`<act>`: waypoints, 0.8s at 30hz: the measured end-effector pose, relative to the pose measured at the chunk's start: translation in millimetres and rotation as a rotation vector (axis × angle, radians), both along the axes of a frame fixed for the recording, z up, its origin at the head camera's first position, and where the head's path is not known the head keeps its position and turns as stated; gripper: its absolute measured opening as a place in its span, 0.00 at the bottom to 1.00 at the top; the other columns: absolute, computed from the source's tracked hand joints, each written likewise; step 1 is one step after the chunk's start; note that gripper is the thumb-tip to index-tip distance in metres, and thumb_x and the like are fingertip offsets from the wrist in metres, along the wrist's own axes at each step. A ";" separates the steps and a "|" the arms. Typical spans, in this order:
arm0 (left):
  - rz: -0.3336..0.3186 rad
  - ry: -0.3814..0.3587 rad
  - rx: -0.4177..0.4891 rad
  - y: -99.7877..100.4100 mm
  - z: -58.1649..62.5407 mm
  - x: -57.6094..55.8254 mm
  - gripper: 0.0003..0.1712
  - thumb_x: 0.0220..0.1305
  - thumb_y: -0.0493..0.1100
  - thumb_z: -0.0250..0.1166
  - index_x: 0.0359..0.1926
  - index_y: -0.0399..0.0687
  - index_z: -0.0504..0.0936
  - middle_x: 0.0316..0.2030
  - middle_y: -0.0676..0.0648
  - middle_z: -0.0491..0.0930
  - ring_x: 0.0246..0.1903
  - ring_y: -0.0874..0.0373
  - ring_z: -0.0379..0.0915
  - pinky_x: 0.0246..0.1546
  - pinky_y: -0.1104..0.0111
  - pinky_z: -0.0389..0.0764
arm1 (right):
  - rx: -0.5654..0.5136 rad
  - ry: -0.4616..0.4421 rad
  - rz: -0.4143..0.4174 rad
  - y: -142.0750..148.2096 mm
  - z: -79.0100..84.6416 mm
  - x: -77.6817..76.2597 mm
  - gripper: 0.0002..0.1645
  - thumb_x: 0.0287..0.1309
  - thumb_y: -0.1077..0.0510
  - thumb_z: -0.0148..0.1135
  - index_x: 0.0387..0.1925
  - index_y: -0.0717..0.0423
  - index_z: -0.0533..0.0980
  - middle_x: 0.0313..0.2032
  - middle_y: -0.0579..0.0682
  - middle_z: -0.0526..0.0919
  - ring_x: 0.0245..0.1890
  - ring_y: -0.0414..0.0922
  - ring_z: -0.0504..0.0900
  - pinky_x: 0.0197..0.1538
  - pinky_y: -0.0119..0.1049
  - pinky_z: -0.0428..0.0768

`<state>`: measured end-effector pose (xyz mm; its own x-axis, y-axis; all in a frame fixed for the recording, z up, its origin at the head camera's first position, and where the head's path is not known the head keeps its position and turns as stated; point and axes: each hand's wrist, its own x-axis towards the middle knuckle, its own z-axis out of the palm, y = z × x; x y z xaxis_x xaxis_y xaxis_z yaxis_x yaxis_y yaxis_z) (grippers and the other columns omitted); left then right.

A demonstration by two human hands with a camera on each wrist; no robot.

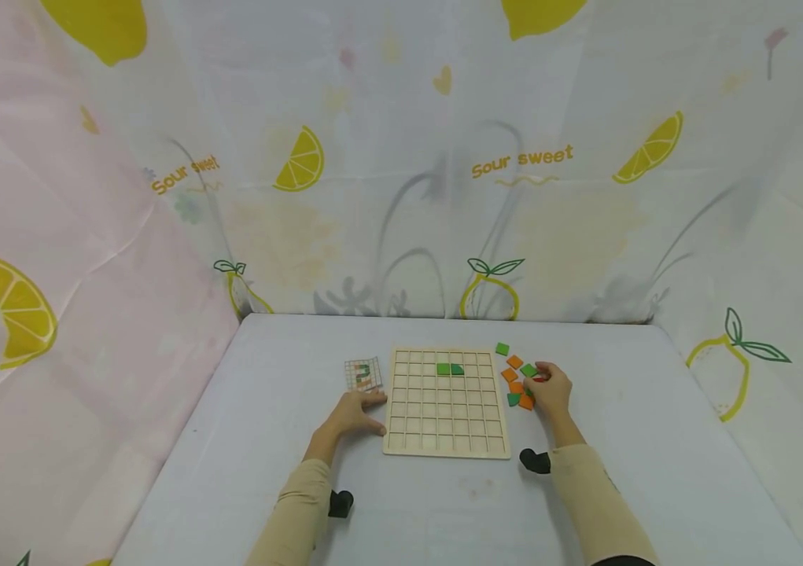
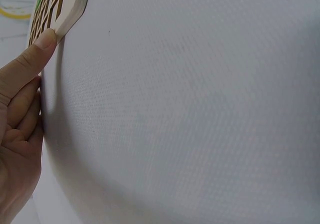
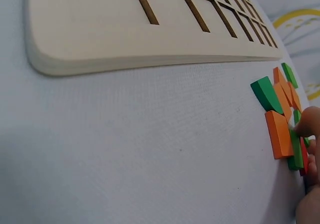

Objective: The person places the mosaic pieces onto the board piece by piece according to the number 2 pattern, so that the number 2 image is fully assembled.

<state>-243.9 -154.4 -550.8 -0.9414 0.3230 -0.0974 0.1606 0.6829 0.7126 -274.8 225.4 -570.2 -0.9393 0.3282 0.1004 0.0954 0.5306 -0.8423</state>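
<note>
My left hand [image 1: 350,415] rests at the left edge of a square wooden grid board [image 1: 447,451]. Thumb and forefinger are spread apart, and in the left wrist view the thumb's tip [image 2: 47,37] touches the board's rim. My right hand [image 1: 551,391] is over a loose cluster of coloured pieces to the right of the board. In the right wrist view its thumb [image 3: 308,122] touches a green piece [image 3: 296,151], beside an orange piece [image 3: 279,135]. A red piece [image 1: 539,380] lies partly hidden under the fingers. On the grid sit a light green square [image 1: 443,369] and a dark green rounded piece [image 1: 457,369].
A small card with a grid pattern [image 1: 362,375] lies beyond my left hand. Around the right hand are several orange pieces and a dark green rounded piece [image 1: 513,399]; a green square [image 1: 502,348] lies farther back. Printed cloth walls [image 1: 401,236] enclose the white table [image 1: 429,519].
</note>
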 end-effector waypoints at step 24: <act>-0.006 0.003 0.019 -0.6 1.2 2.0 0.37 0.34 0.39 0.79 0.52 0.35 0.79 0.54 0.38 0.77 0.60 0.42 0.67 0.62 0.52 0.67 | 0.217 0.007 0.114 -7.8 2.9 -11.2 0.25 0.50 0.62 0.60 0.50 0.73 0.73 0.49 0.72 0.75 0.52 0.67 0.70 0.57 0.59 0.68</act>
<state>-241.9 -155.0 -549.6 -0.9397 0.3302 -0.0886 0.1665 0.6684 0.7249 -286.0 217.6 -567.2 -0.9680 0.1906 0.1634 0.0195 0.7059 -0.7081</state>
